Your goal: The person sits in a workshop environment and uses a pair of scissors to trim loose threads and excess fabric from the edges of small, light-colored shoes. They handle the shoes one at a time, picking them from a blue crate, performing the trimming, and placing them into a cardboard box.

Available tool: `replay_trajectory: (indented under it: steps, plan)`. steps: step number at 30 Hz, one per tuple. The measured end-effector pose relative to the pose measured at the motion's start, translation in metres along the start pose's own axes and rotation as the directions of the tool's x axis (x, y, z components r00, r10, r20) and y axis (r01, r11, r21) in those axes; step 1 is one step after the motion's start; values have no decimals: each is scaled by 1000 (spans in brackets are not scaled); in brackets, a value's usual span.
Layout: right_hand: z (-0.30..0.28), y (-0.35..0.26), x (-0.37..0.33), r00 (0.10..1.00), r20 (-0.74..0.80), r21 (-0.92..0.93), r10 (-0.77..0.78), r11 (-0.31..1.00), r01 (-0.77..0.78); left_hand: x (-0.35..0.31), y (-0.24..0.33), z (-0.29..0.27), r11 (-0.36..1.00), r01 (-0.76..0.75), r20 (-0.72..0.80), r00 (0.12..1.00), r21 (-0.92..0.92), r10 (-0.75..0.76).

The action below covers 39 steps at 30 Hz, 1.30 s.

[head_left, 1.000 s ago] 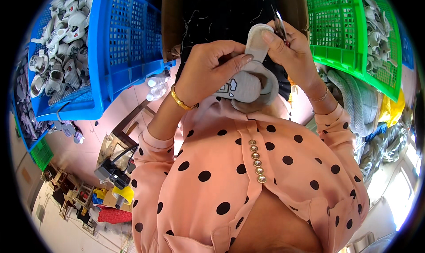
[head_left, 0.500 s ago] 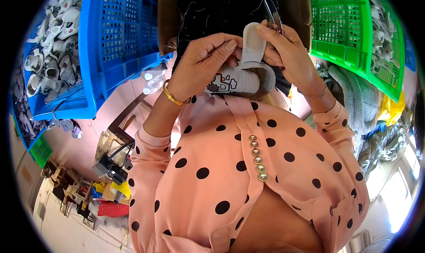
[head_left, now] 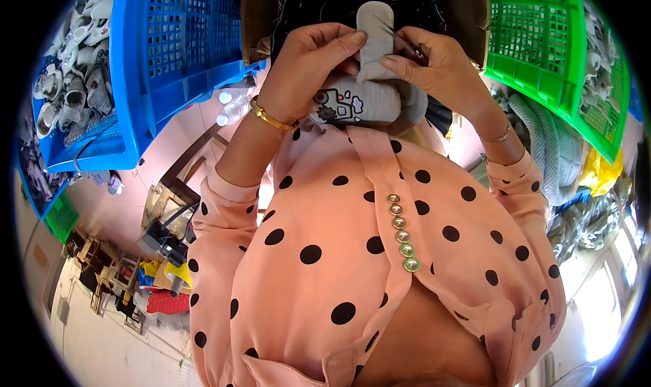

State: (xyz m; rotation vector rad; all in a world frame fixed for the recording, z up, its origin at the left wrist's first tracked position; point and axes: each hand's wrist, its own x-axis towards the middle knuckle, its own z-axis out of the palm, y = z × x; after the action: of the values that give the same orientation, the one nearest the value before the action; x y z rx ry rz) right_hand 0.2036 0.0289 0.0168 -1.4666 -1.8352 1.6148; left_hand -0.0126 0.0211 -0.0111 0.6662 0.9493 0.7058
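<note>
A small grey shoe upper (head_left: 380,106) with a printed vehicle picture is held in front of my chest. Its rounded tongue (head_left: 377,31) stands up from it, away from me. My left hand (head_left: 308,65) pinches the tongue's left edge between thumb and fingers. My right hand (head_left: 437,68) is closed at the upper's right side, its thumb pressed on the base of the tongue. A sliver of dark metal, part of the scissors (head_left: 417,53), shows between the right fingers; most of them is hidden by the hand.
Left of me stands a blue plastic crate (head_left: 129,82) with several similar shoe uppers (head_left: 81,68). A green crate (head_left: 536,41) at the right holds more. Black cloth (head_left: 325,7) with loose thread ends lies beyond my hands. Clear bottles (head_left: 234,106) stand at the left.
The upper has turned so the tongue points straighter away from me. My right thumb has moved down to the tongue's base, and the scissors blades no longer stick out above that hand.
</note>
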Motion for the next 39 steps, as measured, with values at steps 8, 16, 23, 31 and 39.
replay_trajectory:
  steps: [8,16,23,31,39]
  plan:
    - [12,14,12,998,-17,215,-59,975,61,0,0,-5,931,-96,131,990,353,52]
    - [11,16,6,920,-229,-231,-319,936,266,-3,2,-12,983,9,29,999,183,-15]
    - [3,9,-14,832,-9,-783,-555,522,339,-9,-10,-13,996,23,-107,994,85,-14]
    - [11,2,-8,823,43,-806,-566,467,363,-20,-9,-4,999,-10,-174,985,31,16]
    - [12,-2,-6,808,81,-833,-584,405,377,-23,-7,5,990,-67,-184,979,123,89]
